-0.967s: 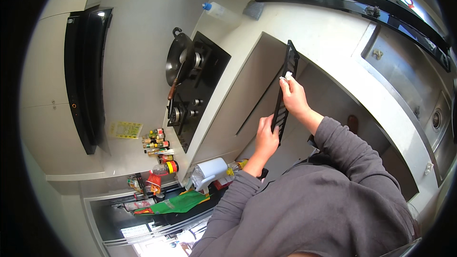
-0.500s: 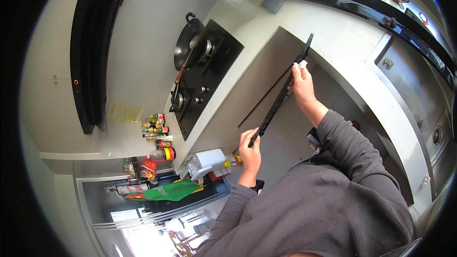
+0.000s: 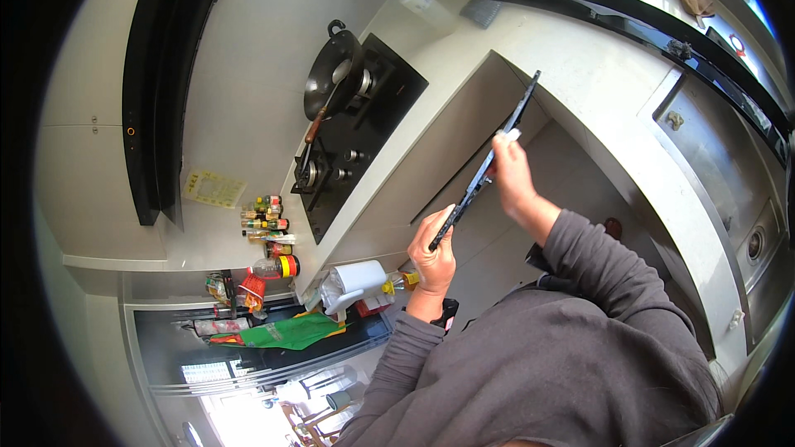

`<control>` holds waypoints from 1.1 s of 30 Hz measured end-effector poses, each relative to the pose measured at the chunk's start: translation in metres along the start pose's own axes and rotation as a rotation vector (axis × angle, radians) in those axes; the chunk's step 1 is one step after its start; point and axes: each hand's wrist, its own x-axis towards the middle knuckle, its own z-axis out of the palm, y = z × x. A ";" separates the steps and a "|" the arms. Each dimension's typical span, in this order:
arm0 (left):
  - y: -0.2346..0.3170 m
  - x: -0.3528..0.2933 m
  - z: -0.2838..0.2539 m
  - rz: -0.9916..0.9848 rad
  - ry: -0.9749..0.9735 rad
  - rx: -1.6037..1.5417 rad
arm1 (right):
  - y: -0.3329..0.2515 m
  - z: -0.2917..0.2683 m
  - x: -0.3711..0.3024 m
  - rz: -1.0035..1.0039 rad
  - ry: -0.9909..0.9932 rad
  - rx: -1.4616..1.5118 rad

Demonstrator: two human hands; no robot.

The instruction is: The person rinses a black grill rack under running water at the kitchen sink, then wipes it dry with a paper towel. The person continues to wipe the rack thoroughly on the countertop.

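A long, thin black panel, seen nearly edge-on, slants up and away in front of me over the floor. Closed around its lower end is my left hand, thumb along the edge. My right hand is at the panel's upper half, fingers pinched on a small white wad against the edge. The wad looks like tissue or cloth; most of it is hidden by the fingers. The panel's broad faces hardly show.
Ahead-left, a wok with a ladle sits on the black gas hob. A squeeze bottle, a brush and a long black glossy part lie on the counter. The sink is at right, seasoning bottles at left.
My right hand has slid down and left along the panel with the white wad. The panel has turned slightly, so its edge catches more light. My left hand still grips the lower end.
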 end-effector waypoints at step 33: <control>0.000 0.016 0.021 0.138 -0.005 0.135 | -0.011 0.016 -0.031 0.188 -0.004 -0.090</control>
